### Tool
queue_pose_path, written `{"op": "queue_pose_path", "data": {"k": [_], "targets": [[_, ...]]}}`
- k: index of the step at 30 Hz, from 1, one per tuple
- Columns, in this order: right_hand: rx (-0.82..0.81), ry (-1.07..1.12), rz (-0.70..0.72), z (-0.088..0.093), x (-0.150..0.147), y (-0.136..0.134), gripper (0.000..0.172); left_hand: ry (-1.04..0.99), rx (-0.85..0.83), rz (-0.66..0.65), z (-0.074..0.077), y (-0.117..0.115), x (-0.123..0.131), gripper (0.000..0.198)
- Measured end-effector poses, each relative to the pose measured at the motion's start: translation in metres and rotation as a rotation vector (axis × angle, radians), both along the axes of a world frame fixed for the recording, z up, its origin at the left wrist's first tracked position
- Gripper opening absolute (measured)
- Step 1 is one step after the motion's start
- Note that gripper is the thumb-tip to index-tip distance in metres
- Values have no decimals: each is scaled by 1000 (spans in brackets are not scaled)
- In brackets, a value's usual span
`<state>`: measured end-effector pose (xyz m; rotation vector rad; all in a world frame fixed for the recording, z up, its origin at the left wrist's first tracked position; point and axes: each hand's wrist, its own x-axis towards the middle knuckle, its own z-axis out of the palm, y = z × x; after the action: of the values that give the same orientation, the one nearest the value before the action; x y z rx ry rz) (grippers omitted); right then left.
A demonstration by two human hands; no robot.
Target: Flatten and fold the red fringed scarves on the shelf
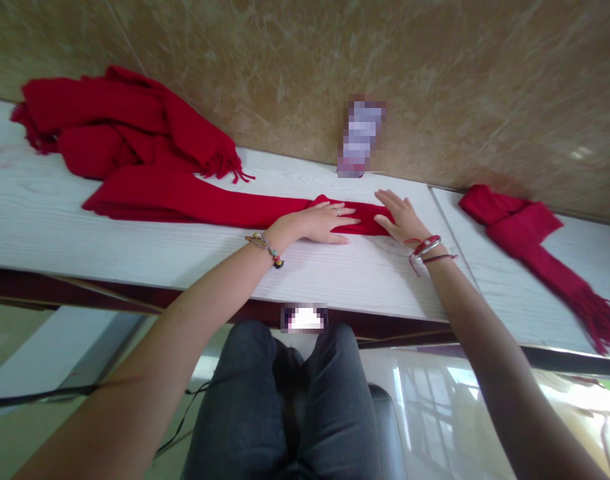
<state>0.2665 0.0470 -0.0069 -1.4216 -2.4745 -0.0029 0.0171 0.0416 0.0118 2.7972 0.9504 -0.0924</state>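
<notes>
Seated at a white wood-grain surface [85, 240], both hands down on the near end of a long red woollen scarf [209, 200] stretched from left of centre to centre frame. Left hand [321, 223] laid flat on the folded end, fingers straight and close together, gripping nothing, a ring on one of them and a beaded bracelet at the wrist. Right hand [399, 217] just right of it, palm down, fingers spread and flat, touching the very tip of the cloth, with red cords and a bangle at that wrist. No pinch anywhere, only pressure from above. Upper left of the frame: a loose heap of red fringed scarves [115, 127], touching the long one or part of it, cannot tell which. Right of the frame, past a seam in the surface and well apart from the hands: another folded red scarf with a tasselled end [529, 233]. Against the tan marbled wall [485, 80], above the hands, a small blurred-out object [359, 137]. Likely trouble from here: with flat palms only, easy to drag the top layer over the lower one and skew the fold. Easy also to tug the long stretch and pull the heap along. Snagging of wool on the loose wrist cords also possible.
</notes>
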Motion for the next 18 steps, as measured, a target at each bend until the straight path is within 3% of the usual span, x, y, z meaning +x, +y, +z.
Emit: {"op": "queue_pose_path", "data": {"k": [3, 6, 14, 18], "targets": [[-55, -90, -52, -12, -17, 2, 59, 1, -1, 10, -2, 1, 0, 64], [-64, -119, -108, -18, -15, 5, 58, 1, 3, 7, -4, 1, -1, 63], [-76, -188, -167, -15, -5, -3, 54, -67, 105, -38, 0, -2, -1, 55], [-55, -193, -183, -18, 16, -6, 52, -66, 90, 86, -1, 0, -7, 64]]}}
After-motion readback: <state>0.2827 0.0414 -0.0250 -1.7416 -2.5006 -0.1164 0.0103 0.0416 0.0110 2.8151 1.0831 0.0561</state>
